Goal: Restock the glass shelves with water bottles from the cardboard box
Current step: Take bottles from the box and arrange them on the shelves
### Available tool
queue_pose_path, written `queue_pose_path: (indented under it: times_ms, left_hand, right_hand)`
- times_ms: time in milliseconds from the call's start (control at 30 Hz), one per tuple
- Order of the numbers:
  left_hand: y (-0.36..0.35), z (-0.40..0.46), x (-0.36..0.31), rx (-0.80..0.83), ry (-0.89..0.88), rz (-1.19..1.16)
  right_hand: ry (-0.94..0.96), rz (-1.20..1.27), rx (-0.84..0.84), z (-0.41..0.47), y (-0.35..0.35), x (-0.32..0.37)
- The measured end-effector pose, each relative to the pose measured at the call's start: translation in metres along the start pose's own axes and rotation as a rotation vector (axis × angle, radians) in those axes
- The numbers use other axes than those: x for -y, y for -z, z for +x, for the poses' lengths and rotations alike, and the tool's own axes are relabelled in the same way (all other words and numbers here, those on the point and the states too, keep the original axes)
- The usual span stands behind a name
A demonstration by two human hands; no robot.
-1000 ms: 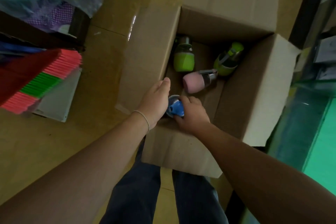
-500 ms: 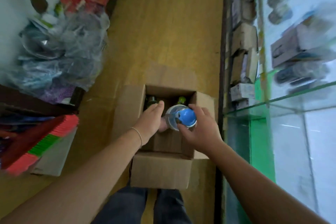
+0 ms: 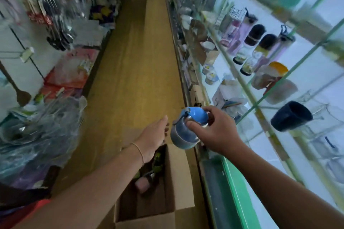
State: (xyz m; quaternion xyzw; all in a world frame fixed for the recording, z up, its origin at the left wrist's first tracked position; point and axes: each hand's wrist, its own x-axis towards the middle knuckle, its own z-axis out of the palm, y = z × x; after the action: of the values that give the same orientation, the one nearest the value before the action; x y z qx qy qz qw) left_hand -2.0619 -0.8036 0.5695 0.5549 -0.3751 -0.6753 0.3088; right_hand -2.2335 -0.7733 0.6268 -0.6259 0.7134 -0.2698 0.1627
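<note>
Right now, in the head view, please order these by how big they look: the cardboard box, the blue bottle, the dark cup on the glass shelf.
1. cardboard box, clearly largest.
2. blue bottle and dark cup look alike; the bottle is nearer, so I cannot rank them.

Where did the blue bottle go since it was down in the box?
The right hand lifted the blue bottle up out of the cardboard box toward the glass shelves, fingers gripping near its cap. The left hand let go and now hovers open beside it. The pink and green bottles stayed in the box.
</note>
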Motion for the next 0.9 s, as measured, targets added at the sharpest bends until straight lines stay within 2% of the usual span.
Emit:
queue_pose_path:
  times_ms: [333, 500, 900]
  left_hand:
    - [-0.087, -0.080, -0.107, 0.111, -0.188, -0.063]
    - [-0.126, -0.117, -0.157, 0.214, -0.263, -0.048]
    - [-0.216, -0.177, -0.212, 0.444, -0.325, -0.013]
  right_hand:
    - [0.065, 0.017, -0.176, 0.002, 0.157, 0.027]
    - [0.033, 0.037, -0.253, 0.001, 0.232, 0.035]
    - [-0.038, 0.091, -0.495, -0.034, 0.359, 0.024]
